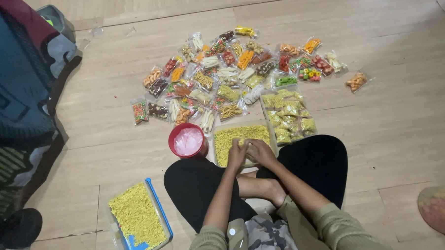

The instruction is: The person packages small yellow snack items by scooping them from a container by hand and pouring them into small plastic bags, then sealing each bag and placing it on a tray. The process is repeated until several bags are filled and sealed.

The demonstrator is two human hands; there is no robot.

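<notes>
I sit cross-legged on a wooden floor. My left hand (236, 154) and my right hand (261, 152) meet over a clear tray (219, 162) full of small yellow snack pieces, fingers bunched together. Whatever they pinch is too small to make out. A red tub (173, 141) holding clear plastic stands just left of the tray. A stack of small bags of the yellow snack (287, 115) lies to the tray's upper right.
Many small packets of mixed snacks (230, 73) spread across the floor ahead. A second container with a blue lid (159, 213), holding yellow snack, sits at my left knee. A dark bag (14, 88) lies at the far left. A patterned cushion (442, 208) shows at the right edge.
</notes>
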